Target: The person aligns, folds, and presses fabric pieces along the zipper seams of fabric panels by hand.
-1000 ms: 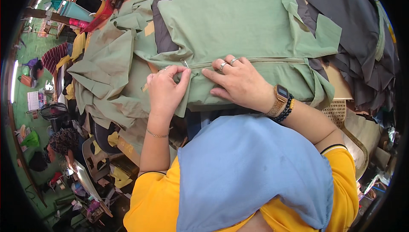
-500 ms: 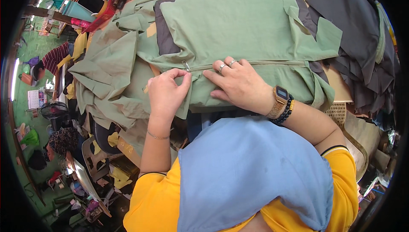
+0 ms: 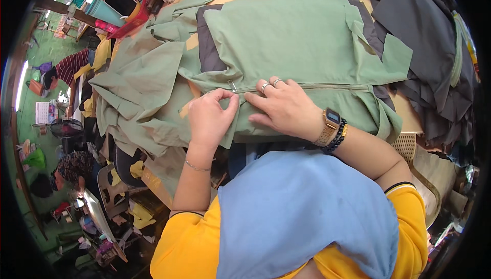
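A green garment piece with a long zipper across it lies spread on the table over a dark grey fabric piece. Thumb and forefinger of my left hand are pinched together on the green cloth at the zipper's left end. The metal zipper pull shows right by those fingertips; exactly what lies between them is partly hidden. To the right, my right hand rests on the cloth just below the zipper, palm down with fingers stretched out. Two rings and a wristwatch are on it.
Loose green cut pieces are heaped on the left. Dark grey cloth is piled at the right. A red basket with a phone and bottles stands at the far left. Other people sit beyond the table.
The whole view has shifted slightly, so the table sits a little lower and to the right. Both hands keep nearly the same places on the green cloth.
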`<state>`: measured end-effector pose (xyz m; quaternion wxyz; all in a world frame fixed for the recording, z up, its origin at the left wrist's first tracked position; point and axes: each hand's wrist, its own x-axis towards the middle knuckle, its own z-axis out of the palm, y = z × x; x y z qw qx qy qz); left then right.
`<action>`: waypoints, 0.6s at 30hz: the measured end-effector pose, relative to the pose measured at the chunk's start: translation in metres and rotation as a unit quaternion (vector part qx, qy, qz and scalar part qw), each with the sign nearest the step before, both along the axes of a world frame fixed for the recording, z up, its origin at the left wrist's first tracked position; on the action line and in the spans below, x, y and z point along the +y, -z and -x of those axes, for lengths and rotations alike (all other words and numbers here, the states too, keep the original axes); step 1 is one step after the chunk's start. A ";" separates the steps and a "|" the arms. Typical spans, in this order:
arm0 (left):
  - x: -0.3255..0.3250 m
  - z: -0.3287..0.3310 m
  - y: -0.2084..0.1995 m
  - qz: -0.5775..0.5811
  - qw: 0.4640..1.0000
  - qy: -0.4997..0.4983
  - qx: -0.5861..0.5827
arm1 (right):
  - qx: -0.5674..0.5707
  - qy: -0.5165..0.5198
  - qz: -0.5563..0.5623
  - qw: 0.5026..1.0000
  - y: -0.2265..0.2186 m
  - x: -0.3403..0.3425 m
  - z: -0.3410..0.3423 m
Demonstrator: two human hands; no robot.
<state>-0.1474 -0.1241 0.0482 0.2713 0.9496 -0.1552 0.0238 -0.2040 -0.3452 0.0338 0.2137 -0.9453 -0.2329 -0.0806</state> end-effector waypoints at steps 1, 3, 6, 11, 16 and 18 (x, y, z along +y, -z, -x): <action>0.003 -0.001 -0.003 0.008 1.000 0.000 0.020 | -0.018 -0.005 -0.003 1.000 0.002 -0.001 -0.001; 0.012 -0.002 -0.004 0.017 0.999 -0.002 0.041 | -0.022 -0.007 -0.006 1.000 0.002 -0.003 -0.002; 0.027 -0.004 0.000 0.082 0.994 -0.013 0.072 | -0.022 -0.005 -0.009 1.000 0.001 -0.002 -0.001; 0.029 -0.007 0.000 0.065 0.994 -0.022 0.081 | -0.019 0.007 -0.001 1.000 0.000 0.001 0.002; 0.028 -0.012 -0.007 0.013 0.993 -0.040 0.110 | -0.008 0.006 -0.004 1.000 -0.001 0.000 0.002; 0.025 -0.014 -0.013 0.010 0.994 -0.033 0.107 | -0.003 0.006 -0.004 1.000 -0.002 0.000 0.002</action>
